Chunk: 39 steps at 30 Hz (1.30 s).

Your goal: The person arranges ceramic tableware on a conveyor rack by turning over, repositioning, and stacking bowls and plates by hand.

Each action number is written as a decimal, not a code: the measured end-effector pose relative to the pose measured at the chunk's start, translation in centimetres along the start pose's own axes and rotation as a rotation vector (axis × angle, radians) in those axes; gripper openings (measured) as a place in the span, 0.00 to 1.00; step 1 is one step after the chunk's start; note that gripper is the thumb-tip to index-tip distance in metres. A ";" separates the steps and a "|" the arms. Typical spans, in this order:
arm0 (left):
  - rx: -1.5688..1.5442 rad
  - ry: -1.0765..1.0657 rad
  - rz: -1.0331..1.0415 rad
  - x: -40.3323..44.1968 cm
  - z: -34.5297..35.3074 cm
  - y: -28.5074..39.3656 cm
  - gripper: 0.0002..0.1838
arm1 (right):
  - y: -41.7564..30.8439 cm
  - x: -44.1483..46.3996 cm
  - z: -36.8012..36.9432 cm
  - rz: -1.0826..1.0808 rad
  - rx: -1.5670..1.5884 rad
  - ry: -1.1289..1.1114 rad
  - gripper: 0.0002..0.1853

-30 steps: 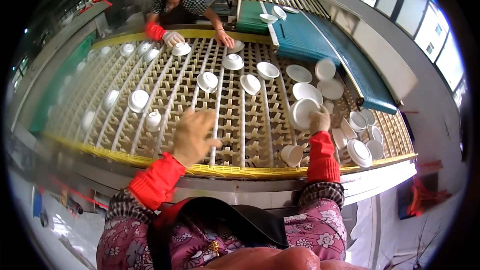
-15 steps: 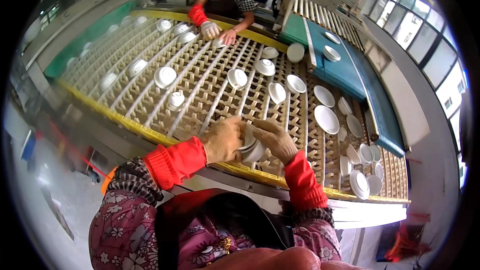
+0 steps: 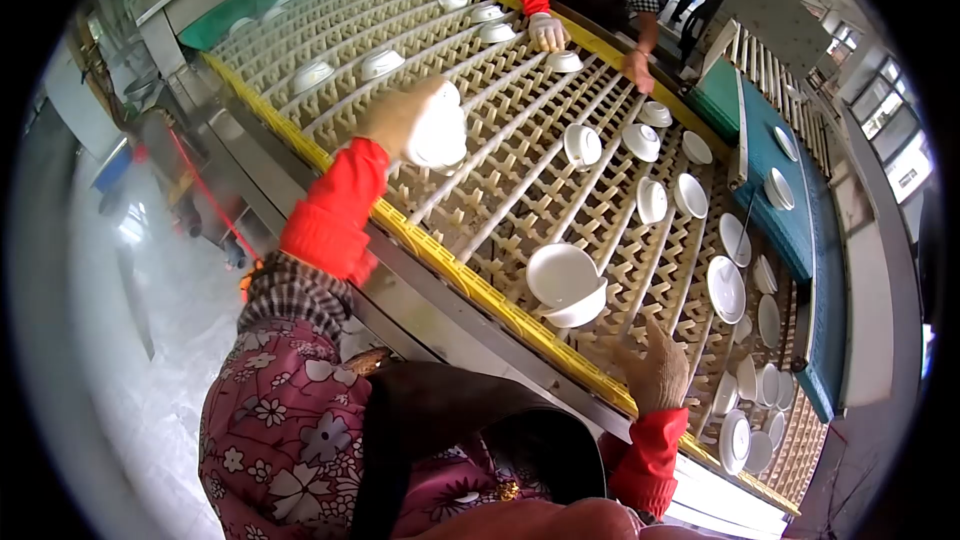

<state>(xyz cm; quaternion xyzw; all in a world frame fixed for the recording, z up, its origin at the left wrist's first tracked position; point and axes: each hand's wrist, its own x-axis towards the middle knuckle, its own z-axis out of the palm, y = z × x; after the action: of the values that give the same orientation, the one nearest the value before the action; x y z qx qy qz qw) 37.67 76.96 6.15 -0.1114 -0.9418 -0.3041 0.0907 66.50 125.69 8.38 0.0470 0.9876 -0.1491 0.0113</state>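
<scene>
My left hand (image 3: 398, 122), in a tan work glove with a red cuff, is closed on a white bowl (image 3: 438, 135) over the slatted rack near its yellow edge. Its fingers are partly hidden and blurred, and I cannot tell whether more than one bowl is in its grip. My right hand (image 3: 656, 368), gloved the same way, hovers over the rack's near side with its fingers apart and nothing in them. Up and left of it, two white bowls (image 3: 562, 278) lie against each other on the rack, one tilted into the other.
Many white bowls and plates stand on the pegged rack (image 3: 480, 202), crowded at the right end around an oval plate (image 3: 726, 290). A yellow rail (image 3: 470, 290) borders it. Across from me, a co-worker's gloved hand (image 3: 548, 32) touches a bowl. A green-blue belt (image 3: 790, 240) carries bowls.
My hands, earlier together on stacked bowls, have parted. The left went away to the left with a bowl; the right is off the bowls, which rest on the rack. The view has turned.
</scene>
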 end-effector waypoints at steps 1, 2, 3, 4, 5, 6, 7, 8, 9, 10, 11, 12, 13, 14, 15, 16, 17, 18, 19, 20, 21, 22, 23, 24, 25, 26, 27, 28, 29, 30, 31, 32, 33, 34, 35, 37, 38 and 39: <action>-0.004 0.024 -0.120 0.1 -0.2 -2.4 0.37 | 0.1 -0.3 0.1 0.002 0.038 0.062 0.40; -0.010 0.048 -0.242 0.3 -0.5 -4.8 0.42 | -0.2 -0.1 -0.5 0.095 -0.042 -0.074 0.42; -0.020 0.074 -0.362 -0.1 -1.5 -5.4 0.47 | -0.2 -0.7 -0.8 0.085 -0.015 -0.061 0.39; 0.091 0.082 -0.347 -0.4 -1.4 -5.3 0.48 | 0.2 -0.8 -0.8 0.074 0.029 -0.054 0.36; 0.201 0.085 -0.330 -0.8 -1.3 -5.1 0.48 | 0.6 -1.0 -0.9 0.066 0.073 -0.048 0.33; 0.309 0.086 -0.312 -1.6 -1.7 -3.6 0.49 | 0.8 -1.1 -1.2 0.085 0.132 -0.116 0.35; 0.415 0.087 -0.289 -2.4 -2.0 -1.7 0.49 | 0.9 -1.0 -1.8 0.106 0.192 -0.181 0.38; 0.428 0.005 -0.203 -3.0 -2.2 1.6 0.48 | 0.9 -0.8 -2.4 0.132 0.254 -0.241 0.41; 0.438 -0.077 -0.111 -3.6 -1.6 4.8 0.47 | 0.8 -0.8 -3.0 0.163 0.319 -0.298 0.44; 0.369 -0.015 0.141 -4.4 0.4 5.5 0.46 | 0.4 -1.0 -3.9 0.153 0.332 -0.345 0.47; 0.295 0.049 0.391 -5.2 2.3 6.4 0.46 | 2.4 -1.3 -3.0 0.093 0.301 -0.353 0.49; 0.362 -0.063 0.573 -6.0 2.6 9.5 0.45 | 2.9 -1.7 -3.1 0.099 0.378 -0.376 0.49; 0.429 -0.174 0.753 -6.7 2.7 12.6 0.44 | 3.1 -1.8 -3.0 0.101 0.456 -0.399 0.50; 0.372 -0.190 0.899 -7.7 4.4 14.0 0.42 | 3.7 -2.1 -2.7 0.080 0.462 -0.387 0.51; 0.313 -0.202 1.040 -8.5 6.2 14.8 0.39 | 3.8 -2.4 -2.8 0.058 0.437 -0.390 0.52; 0.258 -0.213 1.102 -8.8 7.7 15.3 0.36 | 3.9 -2.4 -2.8 0.033 0.414 -0.393 0.52; 0.209 -0.219 1.161 -9.1 9.0 15.8 0.32 | 4.1 -2.4 -2.7 0.000 0.388 -0.395 0.53; 0.157 -0.225 1.216 -9.3 10.3 15.6 0.28 | 4.0 -2.3 -2.7 -0.012 0.445 -0.403 0.53; 0.136 -0.294 1.156 -9.2 12.2 14.5 0.24 | 4.2 -2.2 -2.3 -0.025 0.470 -0.401 0.53; 0.113 -0.359 1.094 -9.1 14.7 13.0 0.20 | 4.4 -2.2 -1.8 -0.040 0.494 -0.400 0.53; -0.052 -0.480 0.960 -8.9 14.9 12.8 0.16 | 4.3 -2.0 -1.8 -0.055 0.515 -0.400 0.53; -0.236 -0.583 0.812 -8.7 15.1 12.5 0.12 | 4.2 -1.9 -2.0 -0.057 0.533 -0.430 0.53; -0.413 -0.655 0.660 -8.5 15.2 12.2 0.09 | 4.2 -1.7 -2.1 -0.084 0.488 -0.449 0.53; -0.251 -0.742 0.536 -7.8 9.4 15.3 0.08 | 4.2 -1.6 -2.2 -0.110 0.443 -0.465 0.53; -0.089 -0.825 0.410 -7.1 6.1 16.8 0.07 | 4.4 -1.5 -2.3 -0.133 0.399 -0.481 0.54; -0.085 -0.466 0.590 -6.3 7.4 13.8 0.10 | 4.9 -1.8 -2.1 -0.178 0.401 -0.458 0.55; -0.080 -0.101 0.748 -5.5 8.4 10.4 0.15 | 4.8 -1.9 -2.2 -0.198 0.398 -0.444 0.52; -0.267 -0.218 0.342 -4.8 6.6 9.8 0.20 | 4.6 -1.9 -2.3 -0.219 0.395 -0.430 0.50; -0.334 -0.265 0.102 -4.1 5.6 8.9 0.23 | 4.4 -1.8 -2.3 -0.241 0.392 -0.418 0.47; -0.402 -0.287 -0.143 -3.3 4.6 8.0 0.27 | 4.7 -1.6 -2.2 -0.176 0.394 -0.435 0.43; -0.364 -0.248 -0.215 -3.0 4.3 7.3 0.30 | 5.0 -1.3 -2.1 -0.112 0.395 -0.454 0.39; -0.184 -0.243 -0.139 -3.3 4.5 7.0 0.32 | 5.3 -0.8 -2.1 -0.050 0.394 -0.472 0.35; -0.006 -0.234 -0.063 -3.7 4.5 7.3 0.33 | 4.6 -0.1 -2.4 -0.119 0.302 -0.434 0.32; 0.170 -0.220 0.013 -4.2 4.6 7.8 0.34 | 3.5 1.0 -2.8 -0.191 0.208 -0.392 0.29; 0.347 -0.208 0.092 -4.6 4.9 8.4 0.36 | 2.9 2.5 -2.7 -0.197 0.197 -0.308 0.28; 0.159 -0.219 0.059 -5.8 5.8 12.4 0.33 | 2.0 5.9 -2.2 -0.136 0.256 -0.101 0.27; 0.095 -0.227 0.157 -6.2 7.4 13.1 0.33 | -0.2 7.7 -2.2 -0.164 0.503 0.019 0.31; 0.033 -0.232 0.256 -6.4 8.7 13.6 0.34 | -3.4 9.5 -2.5 -0.193 0.749 0.146 0.34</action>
<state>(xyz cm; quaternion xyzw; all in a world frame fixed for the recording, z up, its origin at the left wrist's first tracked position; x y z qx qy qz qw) 46.52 91.88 5.19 -0.2633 -0.9288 -0.2599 0.0213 56.66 124.02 11.41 -0.0345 0.8629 -0.4960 -0.0910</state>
